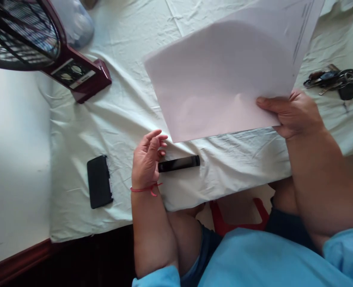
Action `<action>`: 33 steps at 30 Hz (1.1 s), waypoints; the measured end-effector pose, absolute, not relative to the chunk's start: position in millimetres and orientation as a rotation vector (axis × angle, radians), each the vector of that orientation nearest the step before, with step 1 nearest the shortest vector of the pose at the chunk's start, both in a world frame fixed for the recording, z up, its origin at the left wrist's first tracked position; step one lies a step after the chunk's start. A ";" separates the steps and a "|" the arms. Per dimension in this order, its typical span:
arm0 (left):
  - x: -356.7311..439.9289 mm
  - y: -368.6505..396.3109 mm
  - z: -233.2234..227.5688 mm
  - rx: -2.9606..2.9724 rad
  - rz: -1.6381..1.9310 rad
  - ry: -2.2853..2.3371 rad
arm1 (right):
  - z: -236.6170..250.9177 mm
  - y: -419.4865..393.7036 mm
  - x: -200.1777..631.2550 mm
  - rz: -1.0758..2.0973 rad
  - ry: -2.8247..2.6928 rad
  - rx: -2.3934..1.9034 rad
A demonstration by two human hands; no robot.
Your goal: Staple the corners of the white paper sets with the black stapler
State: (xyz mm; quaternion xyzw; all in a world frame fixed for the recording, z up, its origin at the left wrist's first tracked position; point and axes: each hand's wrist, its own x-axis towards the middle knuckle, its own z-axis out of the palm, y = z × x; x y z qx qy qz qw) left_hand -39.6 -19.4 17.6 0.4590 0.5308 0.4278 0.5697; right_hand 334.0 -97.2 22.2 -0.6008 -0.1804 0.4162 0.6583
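My right hand [300, 113] pinches a few white paper sheets [212, 83] by their near right corner, thumb on top. The sheets are held over the table, bowed, with some print showing along the right edge. My left hand [148, 159], a red thread round its wrist, is held near the sheets' lower left corner but apart from them. Its fingers are loosely bent and spread, with nothing in them. Just right of that hand lies a slim black object [179, 163], perhaps a stapler, its left end partly hidden by the hand.
A pale cloth [128, 107] covers the table. On it lie a black phone-shaped case [99, 181] at the left and a bunch of keys [333, 81] at the right. A dark red fan-like appliance [83, 77] stands at the upper left. Below is a red stool [221, 223].
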 end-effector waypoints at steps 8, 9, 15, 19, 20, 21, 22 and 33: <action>-31.8 -18.4 30.3 1.227 0.734 1.170 | 23.1 -99.8 328.3 0.995 -0.475 -1.335; -32.3 -18.6 30.1 1.238 0.722 1.191 | 23.0 -100.0 328.0 0.984 -0.490 -1.342; -34.5 -17.5 23.1 1.303 0.776 1.307 | 19.8 -97.2 326.3 0.965 -0.507 -1.411; -32.4 -18.2 24.2 1.283 0.829 1.247 | 18.7 -93.3 326.5 0.940 -0.430 -1.407; -31.7 -18.9 25.4 1.278 0.823 1.217 | 18.7 -92.6 326.8 0.934 -0.412 -1.405; -31.3 -19.8 26.7 1.280 0.810 1.192 | 18.9 -92.2 327.1 0.930 -0.397 -1.404; -31.1 -20.6 28.0 1.288 0.798 1.179 | 19.1 -91.9 327.3 0.931 -0.386 -1.403; -34.1 -20.9 22.9 1.275 0.834 1.269 | 20.1 -93.1 325.3 0.933 -0.385 -1.364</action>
